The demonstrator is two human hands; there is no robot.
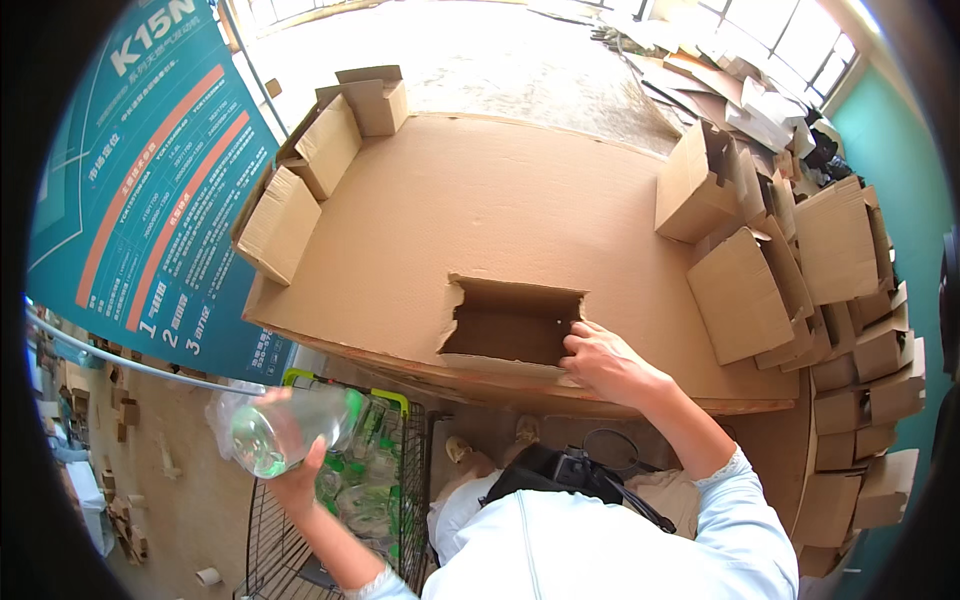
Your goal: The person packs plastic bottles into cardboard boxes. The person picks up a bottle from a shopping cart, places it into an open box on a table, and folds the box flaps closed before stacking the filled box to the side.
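One clear bottle [300, 425] in hand, many more bottles [372, 500] in the cart [404, 400]

Grasps the clear bottle in the left hand [298, 485], with fingers wrapped about the body; holds it tilted, with green showing at both ends, above or just beside the cart's far left corner, cannot tell which from this view; sets the right hand [612, 368] at the right edge of a ragged rectangular opening [505, 325] in the top of a large cardboard box [480, 190]; touches that edge with the fingertips; cannot tell a pinch from a bare touch there; counts as done, by judgement, the opening in the box and the hold on one bottle; leaves, by the same judgement, the whole heap in the cart; shows no bottle within the visible part of the opening; cannot tell anything of the box's deeper contents; looks nearer the start than the finish.
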